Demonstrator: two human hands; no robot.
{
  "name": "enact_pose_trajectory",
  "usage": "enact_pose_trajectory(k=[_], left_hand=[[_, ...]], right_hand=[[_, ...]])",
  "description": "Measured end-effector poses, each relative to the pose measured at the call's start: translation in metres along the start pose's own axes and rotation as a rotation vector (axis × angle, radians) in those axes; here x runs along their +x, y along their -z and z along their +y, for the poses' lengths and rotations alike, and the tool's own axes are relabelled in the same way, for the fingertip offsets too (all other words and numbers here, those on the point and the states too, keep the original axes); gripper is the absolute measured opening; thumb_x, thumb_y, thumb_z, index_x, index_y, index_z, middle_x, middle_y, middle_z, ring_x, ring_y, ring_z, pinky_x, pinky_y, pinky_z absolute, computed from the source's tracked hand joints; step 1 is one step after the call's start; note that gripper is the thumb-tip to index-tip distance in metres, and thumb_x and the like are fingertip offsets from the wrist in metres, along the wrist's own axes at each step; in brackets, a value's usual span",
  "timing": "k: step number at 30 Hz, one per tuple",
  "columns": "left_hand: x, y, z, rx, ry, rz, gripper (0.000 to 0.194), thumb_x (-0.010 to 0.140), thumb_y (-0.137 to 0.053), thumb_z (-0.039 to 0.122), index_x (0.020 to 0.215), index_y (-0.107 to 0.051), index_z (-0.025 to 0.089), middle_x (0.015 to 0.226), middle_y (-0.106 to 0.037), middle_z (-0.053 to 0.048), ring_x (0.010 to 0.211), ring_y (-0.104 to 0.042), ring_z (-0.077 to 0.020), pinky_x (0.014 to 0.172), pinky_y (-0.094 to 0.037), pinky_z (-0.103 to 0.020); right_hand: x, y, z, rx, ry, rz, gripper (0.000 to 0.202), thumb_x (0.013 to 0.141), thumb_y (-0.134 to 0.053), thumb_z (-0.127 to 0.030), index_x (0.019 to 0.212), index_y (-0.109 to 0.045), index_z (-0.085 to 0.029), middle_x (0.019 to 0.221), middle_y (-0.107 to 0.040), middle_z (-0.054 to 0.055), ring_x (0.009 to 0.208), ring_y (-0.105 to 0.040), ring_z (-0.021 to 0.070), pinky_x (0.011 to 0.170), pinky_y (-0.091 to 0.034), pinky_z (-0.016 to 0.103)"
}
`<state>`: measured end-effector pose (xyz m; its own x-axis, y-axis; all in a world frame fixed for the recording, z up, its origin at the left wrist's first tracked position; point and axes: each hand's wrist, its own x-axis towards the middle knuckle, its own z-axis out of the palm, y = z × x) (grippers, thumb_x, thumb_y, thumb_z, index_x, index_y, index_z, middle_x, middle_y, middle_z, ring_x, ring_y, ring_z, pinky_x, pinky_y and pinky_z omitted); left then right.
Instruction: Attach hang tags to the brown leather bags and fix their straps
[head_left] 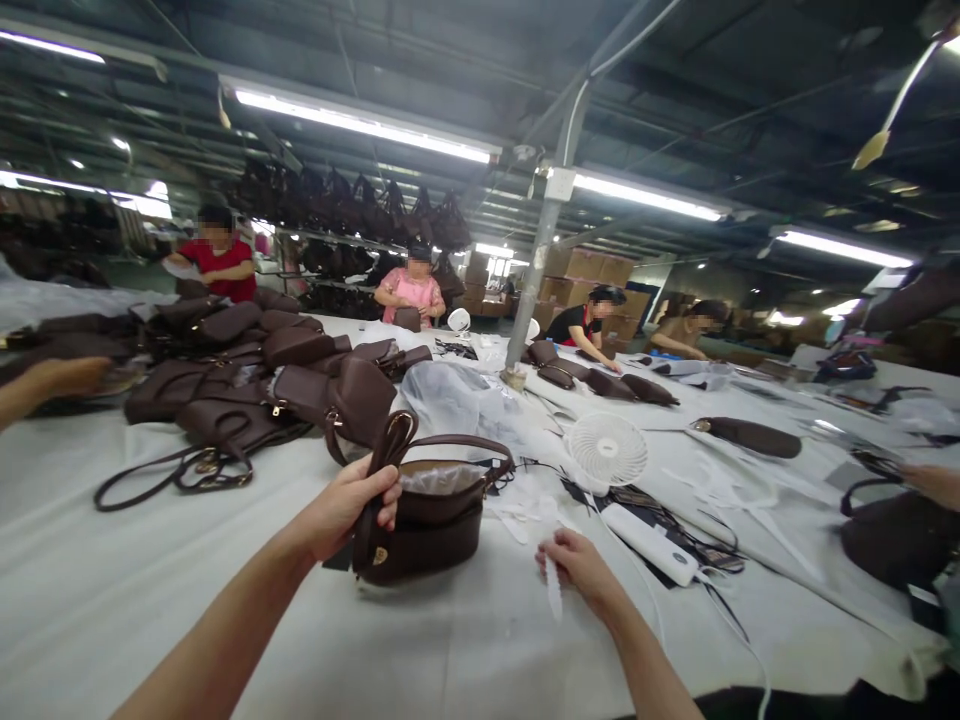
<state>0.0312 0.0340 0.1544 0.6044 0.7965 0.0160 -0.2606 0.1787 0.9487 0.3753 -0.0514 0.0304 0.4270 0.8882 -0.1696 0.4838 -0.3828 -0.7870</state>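
Observation:
A dark brown handbag [439, 530] stands upright on the white-covered table in front of me, its top open with clear plastic inside. My left hand [352, 508] is closed around the bag's folded brown strap [391, 440] at its left end. The bag's short handle [465, 440] arches over the opening. To the right of the bag, my right hand [570, 562] pinches a thin white strip [553, 590] that hangs down over the table, apart from the bag.
Many brown bags [300, 345] are piled at the left. A white fan [606, 450], a white power bank [649, 543] with a cable and paper scraps lie right of centre. A metal post [529, 290] rises mid-table. Several people work around; others' hands show at both edges.

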Motion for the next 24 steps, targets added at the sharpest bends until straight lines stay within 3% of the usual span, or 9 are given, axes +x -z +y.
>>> enact_pose_trajectory(k=[4,8,12,16,18,20,22,24], left_hand=[[0.007,-0.005,-0.002,0.012,0.01,-0.007,0.039,0.076,-0.071,0.042,0.079,-0.04,0.019,0.063,-0.048,0.007,0.046,-0.045,-0.0053,0.049,-0.041,-0.02],[0.009,-0.009,-0.005,0.072,-0.026,-0.025,0.032,0.078,-0.067,0.039,0.079,-0.042,0.019,0.061,-0.046,0.007,0.043,-0.04,-0.0042,0.044,-0.035,-0.017],[0.007,-0.01,-0.006,0.156,-0.081,-0.03,0.022,0.078,-0.06,0.033,0.079,-0.042,0.02,0.059,-0.043,0.007,0.043,-0.037,-0.0052,0.041,-0.03,-0.017],[0.004,-0.012,0.0,0.411,-0.154,-0.03,0.008,0.079,-0.052,0.025,0.083,-0.048,0.018,0.056,-0.043,0.007,0.044,-0.037,-0.0085,0.042,-0.028,-0.02],[0.001,-0.011,0.003,0.551,-0.217,-0.021,0.022,0.078,-0.052,0.02,0.1,-0.054,0.017,0.063,-0.053,0.003,0.053,-0.048,-0.0122,0.05,-0.037,-0.022],[-0.001,-0.009,0.006,0.672,-0.297,0.001,0.049,0.077,-0.055,0.017,0.126,-0.051,0.019,0.086,-0.065,-0.004,0.076,-0.06,-0.019,0.068,-0.046,-0.027],[-0.002,-0.006,0.01,0.779,-0.331,0.01,0.067,0.077,-0.057,0.018,0.142,-0.039,0.022,0.112,-0.065,-0.01,0.102,-0.06,-0.0263,0.088,-0.044,-0.034],[-0.001,-0.004,0.012,0.868,-0.302,0.008,0.072,0.08,-0.058,0.023,0.147,-0.033,0.024,0.119,-0.063,-0.012,0.11,-0.058,-0.0312,0.093,-0.041,-0.038]], right_hand=[[-0.049,0.014,-0.012,0.355,0.093,-0.084,0.033,0.076,-0.062,-0.049,0.079,-0.046,-0.021,0.074,-0.062,-0.002,0.062,-0.059,0.011,0.057,-0.047,0.023],[-0.077,0.009,-0.056,0.621,0.141,-0.179,0.04,0.07,-0.072,-0.051,0.078,-0.049,-0.019,0.061,-0.053,-0.008,0.042,-0.037,0.003,0.04,-0.026,0.017],[-0.081,-0.026,-0.112,0.56,0.207,-0.247,0.038,0.075,-0.067,-0.053,0.074,-0.05,-0.02,0.055,-0.051,-0.008,0.036,-0.026,0.0012,0.037,-0.013,0.017],[-0.07,-0.077,-0.166,0.631,0.283,-0.213,0.036,0.066,-0.073,-0.049,0.07,-0.053,-0.019,0.046,-0.048,-0.008,0.035,-0.029,0.0036,0.036,-0.012,0.018],[-0.065,-0.094,-0.185,0.751,0.275,-0.227,0.034,0.062,-0.074,-0.045,0.069,-0.054,-0.019,0.046,-0.048,-0.008,0.036,-0.028,0.003,0.036,-0.011,0.018],[-0.062,-0.101,-0.195,0.843,0.259,-0.28,0.032,0.06,-0.074,-0.041,0.065,-0.052,-0.018,0.046,-0.044,-0.009,0.036,-0.023,0.0015,0.037,-0.011,0.017],[-0.062,-0.102,-0.197,0.883,0.258,-0.336,0.032,0.059,-0.073,-0.039,0.061,-0.05,-0.018,0.047,-0.042,-0.009,0.038,-0.024,0.0015,0.037,-0.013,0.016],[-0.063,-0.099,-0.196,0.935,0.26,-0.421,0.032,0.059,-0.074,-0.039,0.064,-0.052,-0.017,0.053,-0.045,-0.007,0.043,-0.031,0.003,0.038,-0.017,0.016]])
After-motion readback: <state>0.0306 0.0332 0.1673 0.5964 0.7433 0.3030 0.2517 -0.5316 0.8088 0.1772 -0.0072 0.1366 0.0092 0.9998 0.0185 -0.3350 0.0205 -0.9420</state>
